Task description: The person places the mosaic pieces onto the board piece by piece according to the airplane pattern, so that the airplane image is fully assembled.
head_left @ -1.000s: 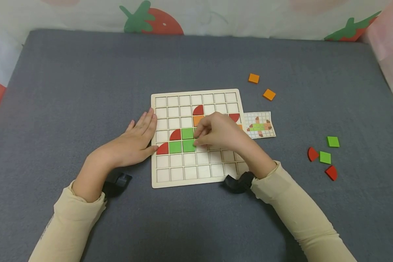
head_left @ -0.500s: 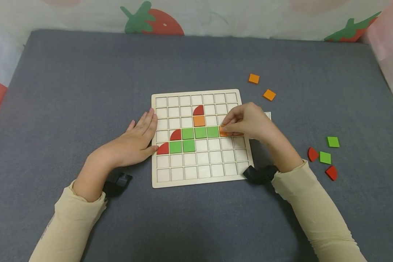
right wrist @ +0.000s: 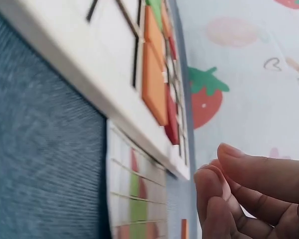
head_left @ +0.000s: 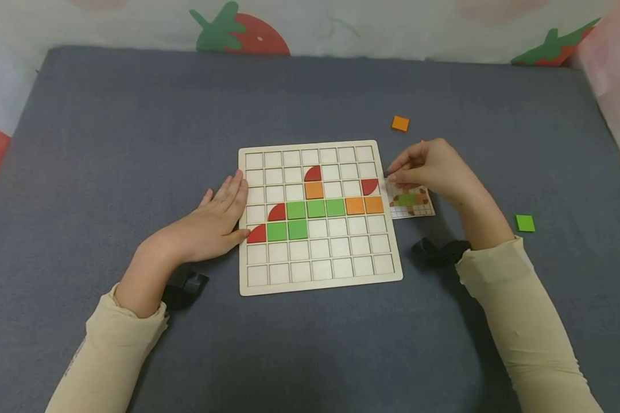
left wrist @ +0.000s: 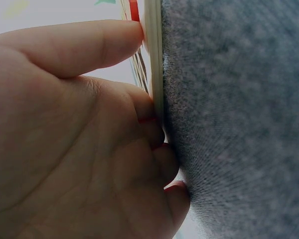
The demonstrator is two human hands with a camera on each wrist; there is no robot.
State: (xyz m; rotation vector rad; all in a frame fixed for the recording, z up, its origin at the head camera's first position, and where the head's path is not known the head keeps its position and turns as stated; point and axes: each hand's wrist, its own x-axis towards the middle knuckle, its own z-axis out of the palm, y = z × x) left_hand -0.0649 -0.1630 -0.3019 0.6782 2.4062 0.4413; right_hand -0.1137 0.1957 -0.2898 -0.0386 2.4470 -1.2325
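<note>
Against the left edge of a pale wooden grid board (head_left: 310,289) rests my left hand (head_left: 204,226), its fingers straight. Its thumb (left wrist: 104,42) touches the board's edge in the left wrist view. Red quarter-circle pieces (head_left: 369,187), green square tiles (head_left: 316,209) and orange square tiles (head_left: 355,206) sit in the grid. My right hand (head_left: 434,169) hangs over a small pattern card (head_left: 408,211) at the board's right edge, fingers loosely curled. The right wrist view shows nothing between its fingertips (right wrist: 231,151).
An orange tile (head_left: 400,123) lies beyond the board's upper right; another is mostly behind my right hand. A green tile (head_left: 524,223) lies to the right. My right forearm covers the area beside it. A patterned cloth (head_left: 392,28) hangs behind the grey table (head_left: 160,103).
My right hand has moved rightward from the grid to above the card, uncovering two orange tiles and a red quarter-circle. Its arm now hides loose pieces. My left hand has stayed in place.
</note>
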